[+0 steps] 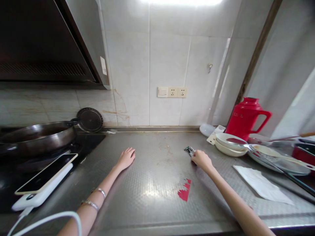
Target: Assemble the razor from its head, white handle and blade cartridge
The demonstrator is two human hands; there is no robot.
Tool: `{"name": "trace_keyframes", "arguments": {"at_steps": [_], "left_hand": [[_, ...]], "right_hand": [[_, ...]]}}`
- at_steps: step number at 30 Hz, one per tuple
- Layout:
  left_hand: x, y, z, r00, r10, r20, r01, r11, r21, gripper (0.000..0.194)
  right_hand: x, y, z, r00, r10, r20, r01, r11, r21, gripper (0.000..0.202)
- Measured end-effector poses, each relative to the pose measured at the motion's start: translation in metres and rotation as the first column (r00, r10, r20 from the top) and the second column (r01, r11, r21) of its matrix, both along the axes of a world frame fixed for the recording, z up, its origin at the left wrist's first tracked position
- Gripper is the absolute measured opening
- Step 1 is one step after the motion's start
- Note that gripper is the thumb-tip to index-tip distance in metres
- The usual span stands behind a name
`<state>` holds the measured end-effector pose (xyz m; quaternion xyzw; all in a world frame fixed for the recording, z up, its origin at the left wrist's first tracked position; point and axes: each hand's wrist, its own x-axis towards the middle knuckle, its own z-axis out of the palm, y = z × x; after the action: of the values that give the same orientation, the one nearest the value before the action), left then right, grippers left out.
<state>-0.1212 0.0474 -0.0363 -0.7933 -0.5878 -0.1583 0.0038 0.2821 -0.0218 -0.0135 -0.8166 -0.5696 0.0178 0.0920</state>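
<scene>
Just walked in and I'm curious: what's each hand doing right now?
Left hand: open, resting palm down on the metal counter.
Right hand: closed around a small razor-like tool.

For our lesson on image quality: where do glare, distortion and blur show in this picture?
Head view: the light is blown out at the top edge; head view: a bright patch glares on the counter, left of the red scrap; head view: the flask leans outward, probably wide-angle distortion; head view: the right-hand wall looks blurred.
</scene>
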Motion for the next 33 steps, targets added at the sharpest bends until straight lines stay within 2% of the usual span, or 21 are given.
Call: {"name": "trace_keyframes", "arguments": {"at_steps": [5,10,13,17,19,21,23,27,30,33], "left_hand": [[-0.001,0.000,-0.001,0.999,0.002,0.033,-0.002,1.000,-0.011,0.044],[0.001,0.002,0.004,0.988,0.017,0.156,-0.014,1.000,-0.022,0.037],[0.017,-0.003,0.021,0.951,-0.054,0.305,0.041,0.998,0.049,0.031],[0.063,-0.022,0.058,0.801,-0.214,0.560,0.197,0.976,0.091,0.028],[0.089,-0.033,0.072,0.733,-0.259,0.629,0.281,0.958,0.067,0.026],[0.111,-0.042,0.080,0.674,-0.258,0.692,0.369,0.929,-0.013,0.029],[0.127,-0.049,0.081,0.641,-0.226,0.734,0.416,0.905,-0.085,0.032],[0.143,-0.055,0.074,0.601,-0.123,0.790,0.367,0.920,-0.136,0.040],[0.146,-0.057,0.072,0.556,-0.054,0.830,0.323,0.933,-0.156,0.042],[0.147,-0.057,0.073,0.508,-0.013,0.861,0.336,0.924,-0.184,0.041]], "right_hand": [[-0.002,0.001,0.002,1.000,-0.005,0.011,0.005,1.000,-0.006,0.025],[-0.009,-0.004,0.011,1.000,0.007,-0.023,-0.005,0.997,0.082,0.027],[-0.021,-0.008,0.021,0.997,0.060,-0.042,-0.052,0.984,0.172,0.028],[-0.051,-0.016,0.035,0.987,0.160,-0.019,-0.145,0.935,0.323,0.028],[-0.070,-0.022,0.041,0.976,0.216,0.000,-0.198,0.896,0.396,0.027],[-0.089,-0.030,0.046,0.961,0.274,0.020,-0.252,0.850,0.463,0.026],[-0.105,-0.039,0.049,0.944,0.326,0.050,-0.304,0.801,0.516,0.025],[-0.126,-0.054,0.052,0.917,0.387,0.099,-0.371,0.730,0.574,0.024],[-0.133,-0.060,0.052,0.904,0.413,0.111,-0.396,0.709,0.584,0.024],[-0.138,-0.061,0.050,0.897,0.429,0.109,-0.408,0.705,0.580,0.024]]}}
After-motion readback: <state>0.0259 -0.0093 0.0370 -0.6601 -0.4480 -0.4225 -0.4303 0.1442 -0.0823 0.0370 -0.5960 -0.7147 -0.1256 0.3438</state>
